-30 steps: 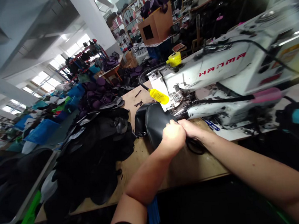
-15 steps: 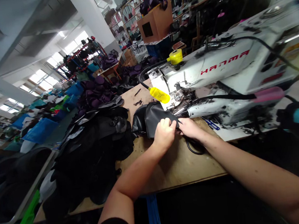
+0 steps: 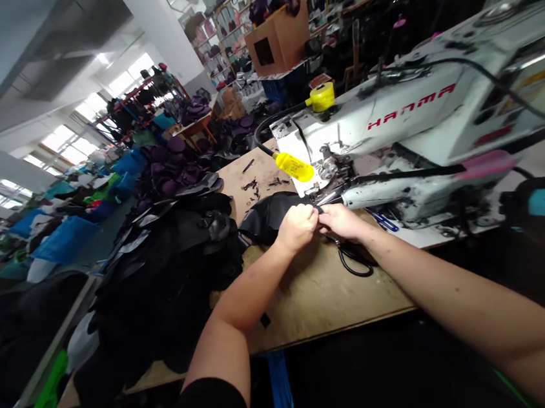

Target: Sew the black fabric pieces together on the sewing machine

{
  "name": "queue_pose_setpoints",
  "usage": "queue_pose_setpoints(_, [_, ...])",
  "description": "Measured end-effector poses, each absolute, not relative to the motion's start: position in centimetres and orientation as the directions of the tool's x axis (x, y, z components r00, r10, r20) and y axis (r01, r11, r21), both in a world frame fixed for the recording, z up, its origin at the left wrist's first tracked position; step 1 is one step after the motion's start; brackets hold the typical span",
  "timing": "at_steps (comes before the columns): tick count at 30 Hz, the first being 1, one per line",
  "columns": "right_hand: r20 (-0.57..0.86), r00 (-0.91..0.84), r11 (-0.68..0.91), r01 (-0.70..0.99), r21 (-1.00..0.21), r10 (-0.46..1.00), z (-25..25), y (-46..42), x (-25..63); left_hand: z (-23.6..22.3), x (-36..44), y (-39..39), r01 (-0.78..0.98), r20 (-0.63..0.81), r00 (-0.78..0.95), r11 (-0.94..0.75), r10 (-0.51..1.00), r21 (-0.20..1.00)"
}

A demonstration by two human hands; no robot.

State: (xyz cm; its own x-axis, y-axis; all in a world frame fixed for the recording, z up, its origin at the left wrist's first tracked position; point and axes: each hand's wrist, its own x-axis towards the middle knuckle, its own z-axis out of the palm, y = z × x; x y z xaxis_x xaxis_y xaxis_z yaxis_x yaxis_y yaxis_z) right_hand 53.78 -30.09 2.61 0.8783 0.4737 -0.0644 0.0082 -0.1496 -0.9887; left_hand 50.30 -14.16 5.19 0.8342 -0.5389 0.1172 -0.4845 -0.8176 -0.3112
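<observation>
Under the head end of a white sewing machine [image 3: 404,112] lies a piece of black leather-like material [image 3: 269,218]. My left hand [image 3: 298,227] is closed on its near right edge, knuckles up. Close against it, my right hand [image 3: 341,224] pinches the same edge with thumb and fingers; the fingertips are partly hidden. Both hands are just in front of the machine's narrow lower arm [image 3: 373,194]. The machine's needle area is too small to make out clearly. Beside my right hand, a black cord loop [image 3: 357,268] rests on the wooden table [image 3: 306,298].
To the left a big heap of black pieces [image 3: 163,274] covers the table. A yellow lamp [image 3: 295,166] hangs from the machine on a black cable. Blue-handled snips [image 3: 384,221] lie by the machine base. Dark scraps [image 3: 251,185] lie behind the material.
The black material has turned and dropped lower; the broad grey-black flap that faced me is no longer seen. My hands have drawn closer together. A small black scrap now shows near my left forearm.
</observation>
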Motion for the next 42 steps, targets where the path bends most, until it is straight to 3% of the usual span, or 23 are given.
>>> queue_pose_setpoints(4, [-0.114,0.867,-0.040,-0.108,-0.993,0.484,2.4,-30.2,53.7,4.4,50.0,-14.1,-0.463,0.127,0.846,-0.831,-0.518,-0.309])
queue_pose_setpoints(7, [-0.165,0.898,-0.039,-0.163,-0.986,0.409,2.2,-30.0,54.0,3.8,49.2,-14.2,-0.420,0.153,0.867,-0.861,-0.474,-0.288])
queue_pose_setpoints(10, [-0.111,0.951,-0.272,-0.029,-0.962,0.290,2.4,-29.6,54.1,3.5,48.9,-14.1,-0.355,0.192,0.891,-0.895,-0.411,-0.269])
queue_pose_setpoints(13, [0.006,0.972,-0.504,0.127,-0.855,0.235,3.0,-29.4,53.9,3.6,49.4,-13.5,-0.338,0.191,0.900,-0.905,-0.391,-0.259])
queue_pose_setpoints(17, [0.095,0.979,-0.694,0.195,-0.692,0.181,3.9,-29.1,53.4,3.9,50.5,-12.7,-0.421,0.116,0.881,-0.872,-0.458,-0.249])
queue_pose_setpoints(22, [0.133,0.961,-0.862,0.277,-0.425,0.243,3.5,-29.4,52.9,4.1,52.1,-12.7,-0.393,0.156,0.883,-0.879,-0.443,-0.270])
queue_pose_setpoints(28, [-0.044,0.863,-0.838,0.474,-0.272,0.503,-2.5,-33.1,49.9,5.0,53.7,-11.3,-0.310,0.214,0.904,-0.912,-0.370,-0.268])
queue_pose_setpoints(33, [-0.204,0.892,-0.886,0.325,-0.331,0.404,-6.1,-36.5,48.3,6.9,52.4,-5.5,-0.208,0.192,0.943,-0.930,-0.273,-0.302])
queue_pose_setpoints(36, [-0.289,0.868,-0.817,0.200,-0.540,0.403,-5.4,-36.8,48.9,7.9,50.5,-2.5,-0.203,0.146,0.953,-0.917,-0.266,-0.344])
queue_pose_setpoints(38, [-0.255,0.859,-0.709,0.163,-0.686,0.444,-4.4,-36.1,49.3,8.5,49.2,-1.7,-0.227,0.141,0.945,-0.902,-0.295,-0.367])
queue_pose_setpoints(42, [-0.125,0.902,-0.546,0.136,-0.827,0.413,-1.8,-32.7,49.7,9.4,47.5,-2.6,-0.262,0.149,0.927,-0.877,-0.345,-0.402])
